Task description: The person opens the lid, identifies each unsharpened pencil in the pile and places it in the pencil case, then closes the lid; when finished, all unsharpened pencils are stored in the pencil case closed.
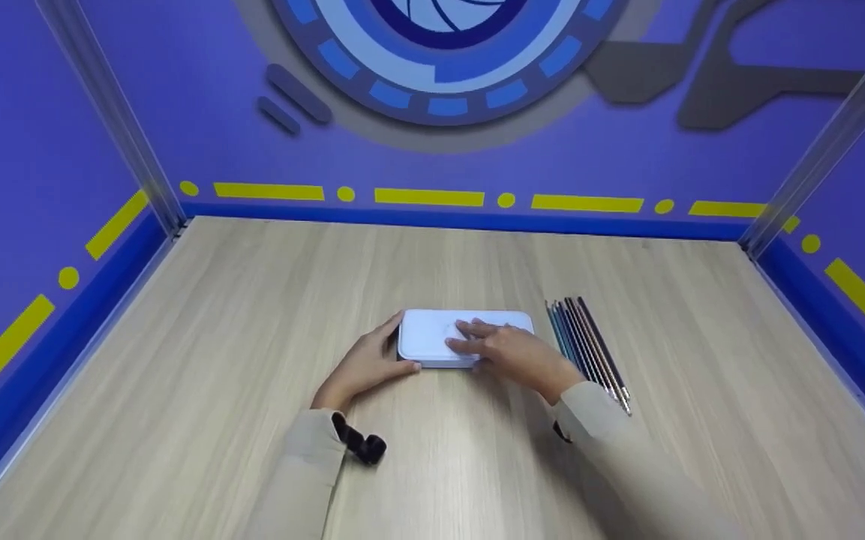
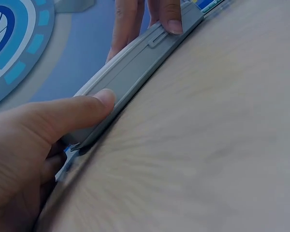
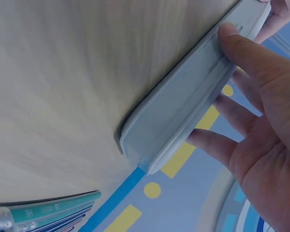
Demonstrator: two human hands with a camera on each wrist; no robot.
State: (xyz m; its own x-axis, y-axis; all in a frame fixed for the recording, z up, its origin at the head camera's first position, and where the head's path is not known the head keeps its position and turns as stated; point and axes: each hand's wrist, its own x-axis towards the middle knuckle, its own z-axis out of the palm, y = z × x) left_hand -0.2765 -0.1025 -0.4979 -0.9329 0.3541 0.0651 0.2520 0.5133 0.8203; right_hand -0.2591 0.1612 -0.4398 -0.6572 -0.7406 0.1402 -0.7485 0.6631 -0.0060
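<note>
A flat white pencil case (image 1: 424, 334) with rounded corners lies closed on the table, its long side toward me. My left hand (image 1: 366, 366) grips its left end, the thumb on the front side as the left wrist view shows. Across the right half of the lid lies my right hand (image 1: 518, 356), fingertips on top. In the right wrist view the right thumb presses the front side (image 3: 183, 92) of the case near a small latch-like notch. To the right of the case lies a row of several pencils (image 1: 590, 345), side by side, partly behind the right wrist.
The wooden table (image 1: 289, 292) is bounded by purple-blue printed walls (image 1: 199, 112) at the back and both sides. Metal posts (image 1: 113, 105) stand at the far corners. A black strap piece (image 1: 364, 448) hangs at the left cuff.
</note>
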